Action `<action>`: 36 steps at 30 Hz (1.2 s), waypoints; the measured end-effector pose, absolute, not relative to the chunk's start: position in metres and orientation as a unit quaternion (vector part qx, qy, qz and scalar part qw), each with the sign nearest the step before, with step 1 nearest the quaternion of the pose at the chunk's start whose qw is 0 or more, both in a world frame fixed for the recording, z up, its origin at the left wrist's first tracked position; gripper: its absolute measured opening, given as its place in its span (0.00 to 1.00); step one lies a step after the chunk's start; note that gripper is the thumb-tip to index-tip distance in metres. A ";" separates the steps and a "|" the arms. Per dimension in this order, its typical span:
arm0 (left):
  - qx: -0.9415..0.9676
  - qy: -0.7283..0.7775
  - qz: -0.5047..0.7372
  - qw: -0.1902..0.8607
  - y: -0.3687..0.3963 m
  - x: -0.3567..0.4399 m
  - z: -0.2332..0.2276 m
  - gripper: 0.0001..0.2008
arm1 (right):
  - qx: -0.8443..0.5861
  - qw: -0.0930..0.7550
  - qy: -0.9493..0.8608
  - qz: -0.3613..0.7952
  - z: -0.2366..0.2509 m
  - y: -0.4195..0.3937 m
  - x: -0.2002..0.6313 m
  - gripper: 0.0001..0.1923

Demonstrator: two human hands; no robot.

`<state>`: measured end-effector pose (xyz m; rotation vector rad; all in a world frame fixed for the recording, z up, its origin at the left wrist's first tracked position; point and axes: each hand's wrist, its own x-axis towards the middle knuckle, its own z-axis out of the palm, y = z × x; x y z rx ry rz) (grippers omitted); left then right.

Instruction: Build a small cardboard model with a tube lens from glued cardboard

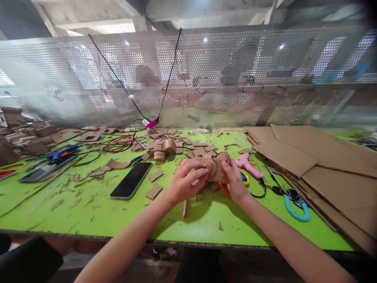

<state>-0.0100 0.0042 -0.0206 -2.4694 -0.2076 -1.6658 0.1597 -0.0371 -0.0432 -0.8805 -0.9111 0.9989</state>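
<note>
Above the green tabletop, a cardboard model camera (216,173) is held between my two hands. My right hand (235,179) grips its right side, with the thumb on the front by a round cardboard disc. My left hand (188,177) is closed at the camera's left side, its fingertips pinched against the round lens part. Those fingers hide much of that side. Behind lies a second cardboard camera (160,149) with a round lens. A pink glue gun (249,166) rests just right of my right hand, and a pink pencil (185,209) lies under my left hand.
A black phone (131,181) lies left of my hands. Stacked cardboard sheets (318,165) cover the right side. A turquoise coil key ring (297,212) and a blue glue gun (63,153) lie nearby. Cardboard scraps (154,191) and cables are scattered around. A perforated metal screen (191,78) stands behind.
</note>
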 end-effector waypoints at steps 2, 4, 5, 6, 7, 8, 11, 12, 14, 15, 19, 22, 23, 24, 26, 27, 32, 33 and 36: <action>-0.826 -0.070 -0.554 0.079 0.004 -0.010 -0.020 0.12 | -0.399 0.689 -0.410 0.446 -0.043 -0.037 0.160 0.19; -0.826 -0.067 -0.554 0.078 0.004 -0.011 -0.019 0.11 | -0.399 0.687 -0.412 0.445 -0.044 -0.037 0.160 0.18; -0.827 -0.065 -0.554 0.078 0.004 -0.011 -0.018 0.12 | -0.398 0.687 -0.413 0.446 -0.044 -0.037 0.160 0.18; -0.827 -0.061 -0.553 0.079 0.004 -0.011 -0.018 0.12 | -0.396 0.686 -0.415 0.446 -0.045 -0.037 0.161 0.17; -0.828 -0.057 -0.553 0.079 0.005 -0.011 -0.017 0.12 | -0.394 0.686 -0.417 0.448 -0.045 -0.037 0.161 0.17; -0.828 -0.054 -0.552 0.080 0.005 -0.011 -0.017 0.13 | -0.392 0.685 -0.418 0.450 -0.045 -0.037 0.161 0.17; -0.832 -0.044 -0.547 0.083 0.008 -0.012 -0.018 0.13 | -0.382 0.684 -0.415 0.462 -0.044 -0.038 0.161 0.16; -0.834 -0.042 -0.544 0.084 0.010 -0.013 -0.019 0.13 | -0.380 0.684 -0.413 0.467 -0.044 -0.039 0.161 0.16; -0.838 -0.035 -0.538 0.087 0.014 -0.015 -0.022 0.13 | -0.378 0.682 -0.408 0.475 -0.043 -0.040 0.161 0.16; -0.840 -0.029 -0.534 0.091 0.015 -0.016 -0.024 0.13 | -0.378 0.680 -0.406 0.478 -0.043 -0.040 0.161 0.17; -0.846 -0.014 -0.518 0.127 0.017 -0.020 -0.027 0.14 | -0.389 0.671 -0.408 0.481 -0.044 -0.037 0.164 0.17; -0.834 -0.052 -0.542 0.091 0.014 -0.019 -0.026 0.13 | -0.384 0.676 -0.415 0.472 -0.044 -0.033 0.168 0.19; -0.821 -0.075 -0.564 0.052 0.012 -0.018 -0.026 0.13 | -0.378 0.681 -0.418 0.467 -0.044 -0.033 0.169 0.20; -0.803 -0.099 -0.587 0.000 0.011 -0.016 -0.026 0.13 | -0.372 0.684 -0.423 0.463 -0.043 -0.032 0.170 0.21; -0.774 -0.140 -0.605 -0.126 0.012 -0.014 -0.027 0.19 | -0.358 0.684 -0.440 0.459 -0.043 -0.033 0.173 0.23; -0.770 -0.150 -0.590 -0.188 0.013 -0.012 -0.027 0.25 | -0.352 0.679 -0.451 0.459 -0.042 -0.034 0.174 0.23; -0.796 -0.129 -0.462 -0.370 0.020 -0.010 -0.032 0.43 | -0.339 0.656 -0.484 0.469 -0.041 -0.037 0.176 0.23; -0.794 -0.130 -0.458 -0.378 0.021 -0.011 -0.033 0.44 | -0.338 0.653 -0.487 0.472 -0.041 -0.037 0.176 0.22; -0.797 -0.138 -0.452 -0.376 0.022 -0.012 -0.035 0.48 | -0.339 0.640 -0.498 0.477 -0.042 -0.037 0.176 0.22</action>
